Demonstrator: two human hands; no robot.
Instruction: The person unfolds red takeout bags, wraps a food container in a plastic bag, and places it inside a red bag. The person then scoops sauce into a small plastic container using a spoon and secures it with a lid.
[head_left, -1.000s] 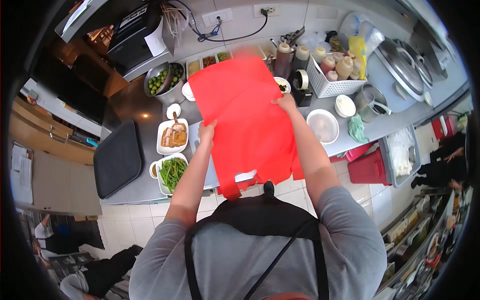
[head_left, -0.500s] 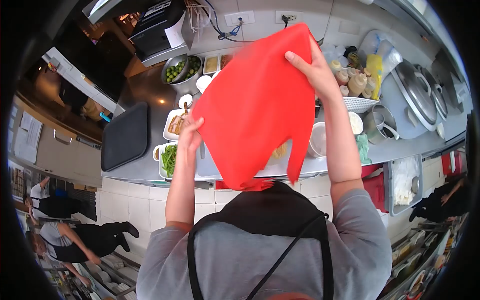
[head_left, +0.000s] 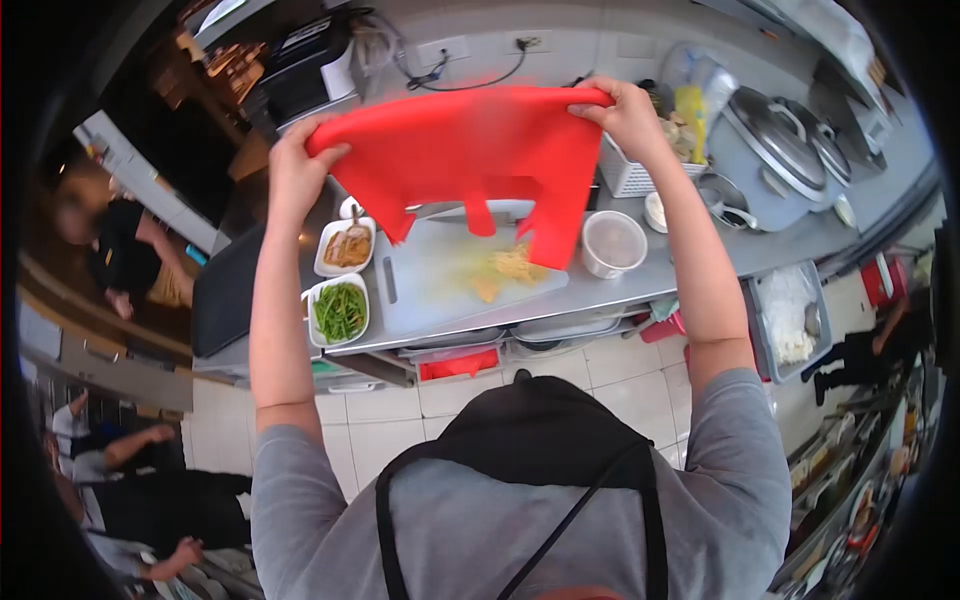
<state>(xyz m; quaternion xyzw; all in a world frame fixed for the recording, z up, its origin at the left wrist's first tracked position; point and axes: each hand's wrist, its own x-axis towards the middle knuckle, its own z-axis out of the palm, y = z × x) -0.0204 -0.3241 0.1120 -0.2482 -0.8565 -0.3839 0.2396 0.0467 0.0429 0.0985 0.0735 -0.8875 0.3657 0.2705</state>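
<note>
A red plastic bag [head_left: 420,135] is stretched wide above the counter, its handle-like strips hanging down. At its upper left corner, my left hand [head_left: 297,172] pinches the edge with the thumb on top. The other upper corner is gripped by my right hand [head_left: 630,122]. Below the bag lies a white cutting board [head_left: 425,290] with a pile of shredded yellow food [head_left: 515,264]. Part of a knife [head_left: 465,217] shows at the board's far side, otherwise covered by the bag. White dishes of cooked meat [head_left: 347,246] and green vegetables [head_left: 340,312] stand left of the board.
Right of the board stands a lidded round tub [head_left: 613,243]. Farther right are a white basket [head_left: 628,175], a metal pot [head_left: 727,200] and large lids [head_left: 775,145]. A black tray [head_left: 235,290] is at the left. Co-workers [head_left: 140,250] stand on the left and far right.
The bag went from hanging slanted to spread out level, farther from my body. My left hand moved up and left, widening the gap between my hands. More of the cutting board shows now.
</note>
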